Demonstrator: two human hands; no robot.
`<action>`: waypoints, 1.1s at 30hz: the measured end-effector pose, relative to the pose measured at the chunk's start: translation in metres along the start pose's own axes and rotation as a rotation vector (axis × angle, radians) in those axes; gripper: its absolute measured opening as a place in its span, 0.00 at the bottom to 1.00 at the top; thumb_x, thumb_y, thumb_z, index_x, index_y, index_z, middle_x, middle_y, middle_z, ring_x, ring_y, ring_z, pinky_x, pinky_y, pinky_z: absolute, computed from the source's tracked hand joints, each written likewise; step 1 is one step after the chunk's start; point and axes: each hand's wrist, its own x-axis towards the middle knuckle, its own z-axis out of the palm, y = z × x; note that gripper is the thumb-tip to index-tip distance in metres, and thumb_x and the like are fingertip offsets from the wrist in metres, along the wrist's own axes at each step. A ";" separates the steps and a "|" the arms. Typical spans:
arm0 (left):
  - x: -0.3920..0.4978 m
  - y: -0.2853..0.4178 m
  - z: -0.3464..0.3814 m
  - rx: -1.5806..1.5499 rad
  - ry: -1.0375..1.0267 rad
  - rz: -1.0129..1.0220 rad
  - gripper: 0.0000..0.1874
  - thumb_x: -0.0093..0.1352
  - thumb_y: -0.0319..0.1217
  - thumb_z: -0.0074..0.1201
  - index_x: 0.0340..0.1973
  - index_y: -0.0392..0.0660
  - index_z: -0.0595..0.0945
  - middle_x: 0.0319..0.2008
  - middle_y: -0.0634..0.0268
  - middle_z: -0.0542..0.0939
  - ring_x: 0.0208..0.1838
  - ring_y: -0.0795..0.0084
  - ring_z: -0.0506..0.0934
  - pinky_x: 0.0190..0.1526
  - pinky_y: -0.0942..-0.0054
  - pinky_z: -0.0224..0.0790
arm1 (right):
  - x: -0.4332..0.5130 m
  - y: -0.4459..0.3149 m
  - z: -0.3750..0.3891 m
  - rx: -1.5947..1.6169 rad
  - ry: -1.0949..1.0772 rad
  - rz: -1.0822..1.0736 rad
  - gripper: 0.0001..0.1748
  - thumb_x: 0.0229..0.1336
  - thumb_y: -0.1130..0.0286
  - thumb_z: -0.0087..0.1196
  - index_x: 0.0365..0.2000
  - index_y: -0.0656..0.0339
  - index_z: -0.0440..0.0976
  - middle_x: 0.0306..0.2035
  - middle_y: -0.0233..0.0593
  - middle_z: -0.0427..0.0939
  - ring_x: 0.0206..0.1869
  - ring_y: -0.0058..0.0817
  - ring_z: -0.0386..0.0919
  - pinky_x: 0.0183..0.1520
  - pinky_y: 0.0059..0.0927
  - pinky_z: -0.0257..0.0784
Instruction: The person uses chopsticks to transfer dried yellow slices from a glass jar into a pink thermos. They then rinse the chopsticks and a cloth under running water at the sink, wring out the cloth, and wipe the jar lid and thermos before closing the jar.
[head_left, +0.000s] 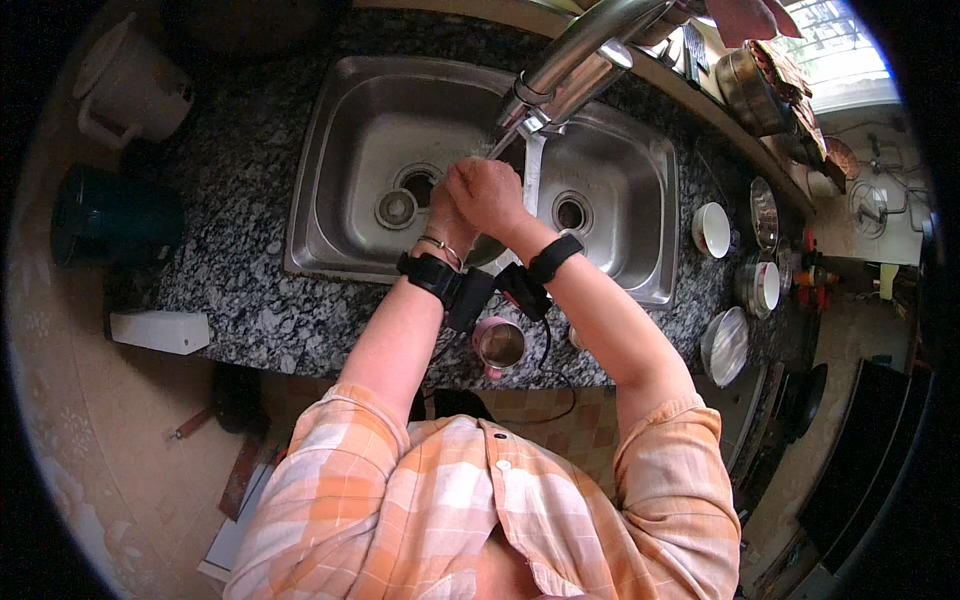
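Note:
My left hand (452, 214) and my right hand (491, 196) press together over the left basin of a stainless steel double sink (352, 225), just below the spout of a chrome faucet (570, 71). The right hand lies partly over the left, and the fingers of both are curled; whether anything is between them is hidden. Some water seems to run onto them. A round metal drain strainer (396, 208) sits beside the drain hole, left of my hands. Black straps with small black devices are on both wrists. A pink mug (501, 343) stands on the counter below my wrists.
The granite counter (247, 247) carries a white jug (135, 97), a dark green container (116, 217) and a white box (160, 332) on the left. Several bowls, one white (711, 229) and one of glass (725, 346), stand right of the sink. A black cable hangs by the mug.

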 end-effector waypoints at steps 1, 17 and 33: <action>0.000 0.000 0.007 0.054 0.042 0.006 0.17 0.73 0.43 0.41 0.47 0.46 0.76 0.45 0.62 0.79 0.47 0.63 0.77 0.46 0.65 0.72 | 0.003 0.001 -0.001 -0.017 0.021 0.017 0.17 0.59 0.58 0.48 0.26 0.61 0.79 0.26 0.55 0.78 0.33 0.55 0.77 0.36 0.51 0.73; -0.019 0.051 0.073 0.637 0.433 0.056 0.17 0.73 0.43 0.48 0.49 0.43 0.77 0.45 0.66 0.79 0.47 0.72 0.77 0.49 0.68 0.70 | -0.003 0.073 -0.018 0.651 -0.470 0.504 0.26 0.65 0.51 0.47 0.48 0.64 0.76 0.36 0.40 0.81 0.37 0.32 0.80 0.41 0.32 0.76; -0.032 0.052 0.046 0.389 0.437 -0.189 0.18 0.72 0.45 0.50 0.50 0.48 0.77 0.46 0.66 0.80 0.45 0.67 0.80 0.39 0.66 0.77 | 0.018 0.064 -0.017 0.890 0.013 0.448 0.17 0.67 0.61 0.48 0.39 0.67 0.74 0.29 0.34 0.76 0.27 0.21 0.74 0.32 0.26 0.71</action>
